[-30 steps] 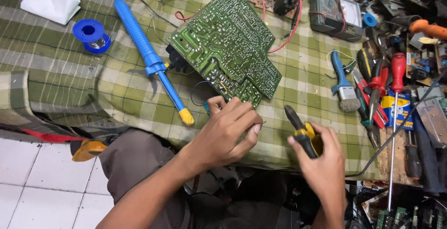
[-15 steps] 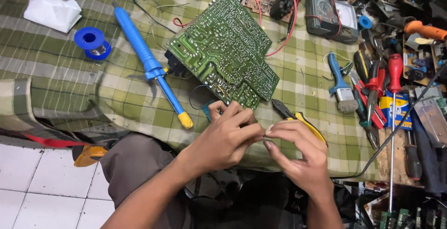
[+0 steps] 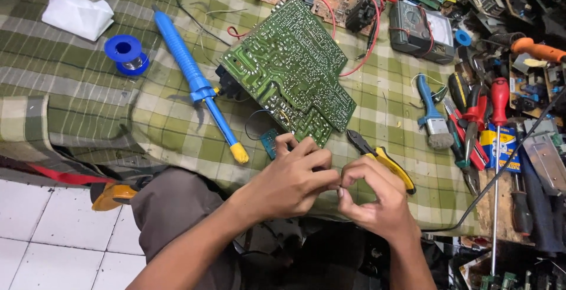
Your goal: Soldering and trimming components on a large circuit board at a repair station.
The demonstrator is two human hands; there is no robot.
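Left hand (image 3: 292, 181), right hand (image 3: 371, 198) pinched together (held item hidden) beside green board (image 3: 292, 72).

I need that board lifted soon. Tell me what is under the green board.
The green board lies on the checked cloth, with something black under its left edge and red wires trailing from its right side. The rest beneath is covered.

Both bare forearms reach in from below and converge at the middle, the left hand (image 3: 292, 178) curled palm-down with its fingers bent, the right hand (image 3: 374, 198) drawn up against it, thumb and forefinger pinched together in a fine grip, fingertips touching.
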